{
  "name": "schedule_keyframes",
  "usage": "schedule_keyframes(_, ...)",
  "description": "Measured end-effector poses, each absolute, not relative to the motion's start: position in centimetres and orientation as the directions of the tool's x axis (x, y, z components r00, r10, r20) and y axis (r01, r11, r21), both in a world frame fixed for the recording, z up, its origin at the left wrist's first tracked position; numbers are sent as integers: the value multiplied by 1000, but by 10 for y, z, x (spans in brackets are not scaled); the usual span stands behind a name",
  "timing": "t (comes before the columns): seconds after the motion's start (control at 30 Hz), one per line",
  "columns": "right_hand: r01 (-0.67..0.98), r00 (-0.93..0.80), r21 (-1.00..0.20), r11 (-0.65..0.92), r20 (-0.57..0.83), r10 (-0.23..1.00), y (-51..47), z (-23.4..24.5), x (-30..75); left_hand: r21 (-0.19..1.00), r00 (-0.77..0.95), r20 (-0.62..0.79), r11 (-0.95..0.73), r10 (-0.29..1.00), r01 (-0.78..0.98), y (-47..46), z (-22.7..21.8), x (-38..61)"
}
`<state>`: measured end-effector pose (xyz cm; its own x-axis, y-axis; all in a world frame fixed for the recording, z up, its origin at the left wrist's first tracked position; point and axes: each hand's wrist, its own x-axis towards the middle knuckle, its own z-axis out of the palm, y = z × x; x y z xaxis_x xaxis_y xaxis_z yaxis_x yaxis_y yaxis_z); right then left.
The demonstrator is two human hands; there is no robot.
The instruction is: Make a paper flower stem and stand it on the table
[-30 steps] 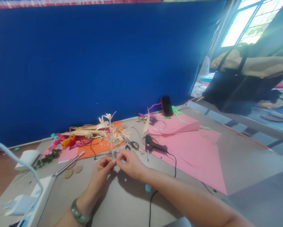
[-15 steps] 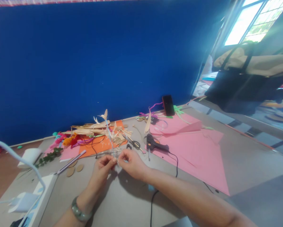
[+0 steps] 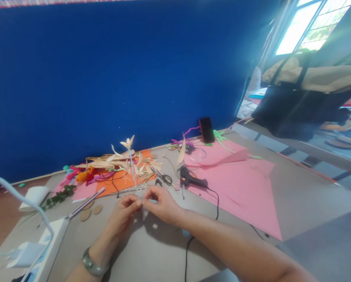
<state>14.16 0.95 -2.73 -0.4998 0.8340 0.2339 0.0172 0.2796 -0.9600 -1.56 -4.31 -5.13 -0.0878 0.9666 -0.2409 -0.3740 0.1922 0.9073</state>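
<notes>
A husk flower (image 3: pixel 127 143) with pale, pointed petals stands nearly upright on a thin light-blue stem (image 3: pixel 133 169). My left hand (image 3: pixel 123 213) pinches the lower end of that stem between thumb and forefinger. Right beside it, thumb and forefinger of my right hand (image 3: pixel 162 204) are pressed together, their tips meeting the left fingertips at the stem's foot. Whatever lies in the right pinch is too small to make out. Just beyond the hands are scissors (image 3: pixel 167 179) and a black glue gun (image 3: pixel 191 179).
Dried husk strips (image 3: pixel 105 162) lie on orange paper (image 3: pixel 110 190). Pink sheets (image 3: pixel 236 192) cover the right side. A phone (image 3: pixel 207 130) leans on the blue partition (image 3: pixel 119 70). At left are a power strip (image 3: pixel 53 239), a pen (image 3: pixel 85 203), wooden discs (image 3: pixel 86 214) and fuzzy coloured stems (image 3: pixel 85 175).
The flower has turned, so its petals now show more spread, and its stem leans slightly differently. Both hands stay pinched together at the stem's lower end. The whole view has shifted a little.
</notes>
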Motion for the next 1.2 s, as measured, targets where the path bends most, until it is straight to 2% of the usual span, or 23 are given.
schedule_keyframes(0.23,-31,-508,-967,254,234,829,9,-23,143,919,-107,-245,195,964,-344,-43,-48,-12)
schedule_keyframes(0.47,-20,-445,-978,207,194,874,14,-24,143,939,-85,-215,182,973,-292,-44,-52,-9)
schedule_keyframes(0.67,-48,-492,-991,128,135,860,15,-28,142,945,-82,-184,154,979,-289,-41,-61,-8)
schedule_keyframes(0.83,-95,-521,-993,64,104,847,18,-32,141,965,-66,-173,156,983,-212,-36,-71,-12)
schedule_keyframes(1.2,-106,-541,-994,24,78,838,20,-38,139,979,-63,-169,160,984,-128,-33,-82,-18)
